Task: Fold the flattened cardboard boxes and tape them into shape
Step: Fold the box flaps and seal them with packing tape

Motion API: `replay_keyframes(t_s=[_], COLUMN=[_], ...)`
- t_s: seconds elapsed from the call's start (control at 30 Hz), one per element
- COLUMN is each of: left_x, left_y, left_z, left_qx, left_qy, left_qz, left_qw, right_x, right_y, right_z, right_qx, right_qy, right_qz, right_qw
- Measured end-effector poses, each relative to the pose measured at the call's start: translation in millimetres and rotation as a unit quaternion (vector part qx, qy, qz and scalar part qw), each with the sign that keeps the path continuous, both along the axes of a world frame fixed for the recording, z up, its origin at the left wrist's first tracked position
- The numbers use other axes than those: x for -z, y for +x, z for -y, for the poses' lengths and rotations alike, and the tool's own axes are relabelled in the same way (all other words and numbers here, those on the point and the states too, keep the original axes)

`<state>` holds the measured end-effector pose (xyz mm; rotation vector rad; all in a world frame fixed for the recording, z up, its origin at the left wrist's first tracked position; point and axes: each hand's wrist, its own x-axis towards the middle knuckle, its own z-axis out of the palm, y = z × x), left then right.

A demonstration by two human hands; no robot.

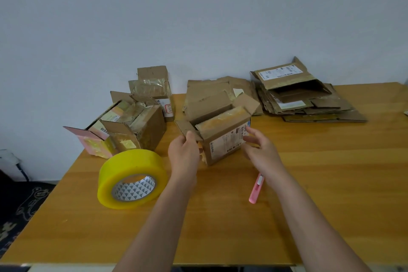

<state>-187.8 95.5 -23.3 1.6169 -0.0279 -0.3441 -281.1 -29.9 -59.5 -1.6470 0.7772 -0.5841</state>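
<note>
A: From the head view, what might go wrong here?

B: The box (223, 132) stands mid-tabletop with its top flaps open. The left hand (184, 150) pinches the left flap (186, 128); worn cardboard could tear or spring back.

A: And the other side?

B: The right hand (258, 150) is spread, fingers touching the labelled face, steadying only. The box sits between both hands. The tape roll (132, 180) and pink cutter (256, 187) lie nearer the front edge.
</note>
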Motion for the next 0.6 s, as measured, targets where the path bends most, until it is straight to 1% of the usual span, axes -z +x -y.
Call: replay_keyframes(t_s=[0.1, 0.17, 0.27, 0.37, 0.43, 0.5, 0.6], left_x=[-1, -2, -3, -3, 1, 7, 19], left_y=[-2, -8, -16, -15, -15, -20, -34], left_z=[1, 1, 0, -2, -3, -3, 1], left_qx=[-0.03, -0.062, -0.122, -0.144, -0.13, -0.093, 0.011], left_qy=[-0.063, -0.092, -0.088, -0.092, -0.077, -0.036, 0.063], left_qz=[-0.045, -0.045, -0.021, -0.024, -0.04, -0.03, 0.067], left_qw=[0.997, 0.993, 0.988, 0.985, 0.988, 0.995, 0.996], right_x=[0, 1, 1, 0, 2, 4, 9], right_y=[5, 12, 25, 37, 43, 45, 40], right_z=[-2, -4, -10, -16, -17, -13, -1], right_qx=[-0.045, -0.081, -0.136, -0.194, -0.198, -0.167, -0.129], right_qy=[0.017, 0.023, 0.048, 0.093, 0.106, 0.102, 0.081], right_qz=[0.009, 0.011, 0.015, 0.022, 0.03, 0.033, 0.024], right_qw=[0.999, 0.996, 0.989, 0.976, 0.974, 0.98, 0.988])
